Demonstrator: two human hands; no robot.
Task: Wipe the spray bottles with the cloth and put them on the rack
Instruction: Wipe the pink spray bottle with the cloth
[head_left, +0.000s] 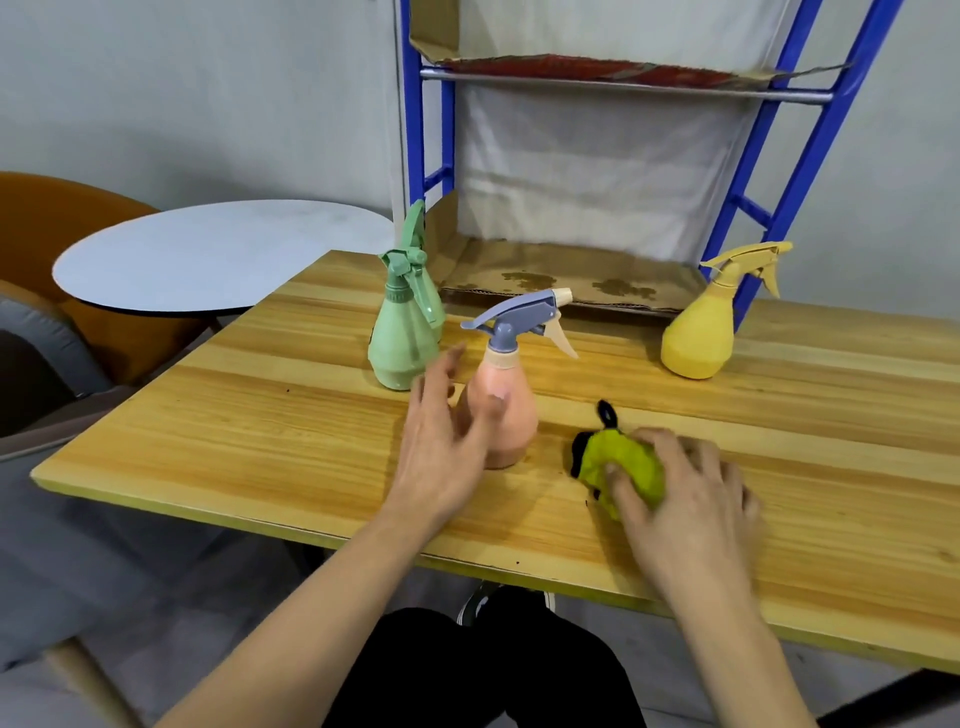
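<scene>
A pink spray bottle (511, 415) with a grey-blue trigger head stands upright near the middle of the wooden table (260, 426). My left hand (447, 441) is open just left of it, fingers spread, thumb tip at the bottle's body. My right hand (685, 493) is closed over a bunched yellow-green cloth (618, 460) with a black loop, resting on the table right of the bottle. A green spray bottle (402, 338) stands behind my left hand. A yellow spray bottle (698, 332) stands at the right, in front of the blue rack (810, 156).
The rack's lower shelf carries stained cardboard (566, 275); an upper shelf (623, 78) holds more cardboard. A round grey table (208, 254) and an orange chair (47, 208) sit to the left. My dark-trousered legs (483, 670) are below the table edge.
</scene>
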